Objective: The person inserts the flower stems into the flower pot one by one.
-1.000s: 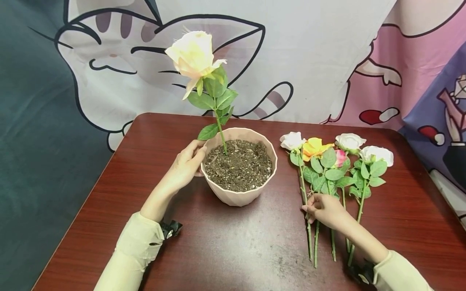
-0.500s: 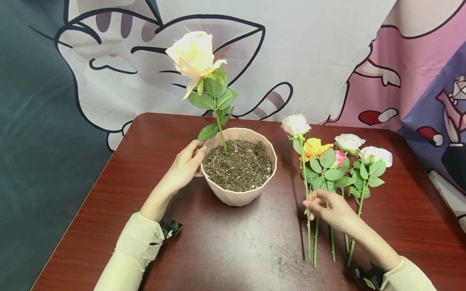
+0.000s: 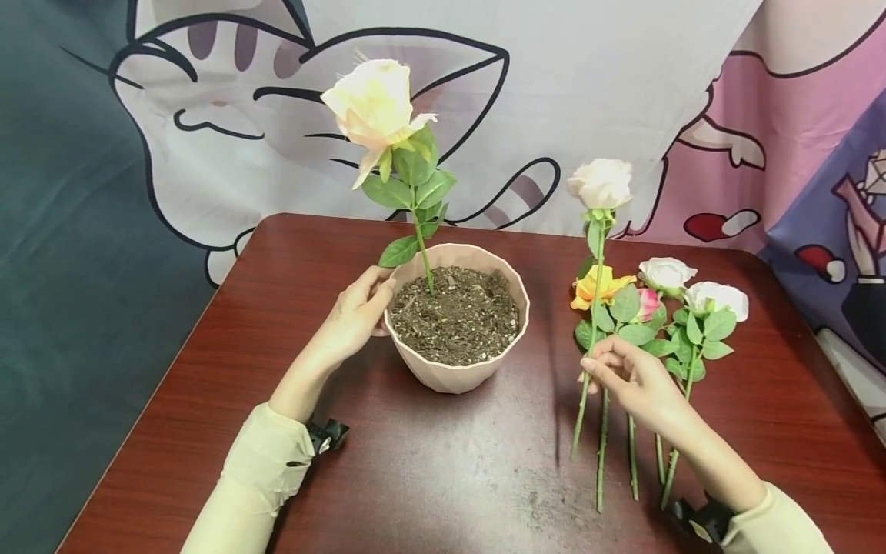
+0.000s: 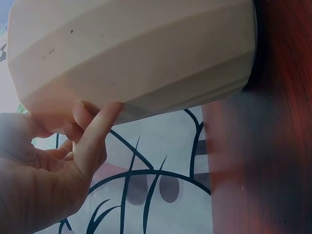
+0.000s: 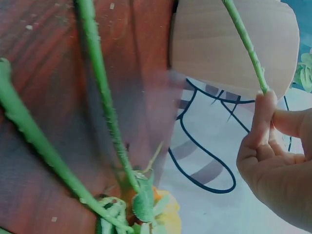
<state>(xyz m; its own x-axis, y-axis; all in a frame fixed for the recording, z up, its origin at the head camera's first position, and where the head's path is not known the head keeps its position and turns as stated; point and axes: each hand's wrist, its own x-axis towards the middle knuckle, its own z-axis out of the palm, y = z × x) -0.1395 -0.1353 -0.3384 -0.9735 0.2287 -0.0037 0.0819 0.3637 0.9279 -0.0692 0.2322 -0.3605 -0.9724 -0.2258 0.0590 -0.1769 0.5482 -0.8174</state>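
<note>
A pinkish-beige flowerpot full of dark soil stands on the table. One tall cream rose is upright in the soil, leaning slightly left. My left hand holds the pot's left side, thumb at the rim and fingers against the outer wall. Right of the pot, my right hand pinches the stem of a white rose between thumb and fingers. This rose is raised above the table, bloom up, its bare stem end pointing down.
Beside the right hand lie several roses: a yellow rose, a pink rose and white roses, stems toward the front. The reddish-brown table ends at a cartoon-cat cloth behind.
My right hand has lifted the white rose off the table and tipped it upright, its bloom moving up and slightly right. The left hand has stayed at the pot.
</note>
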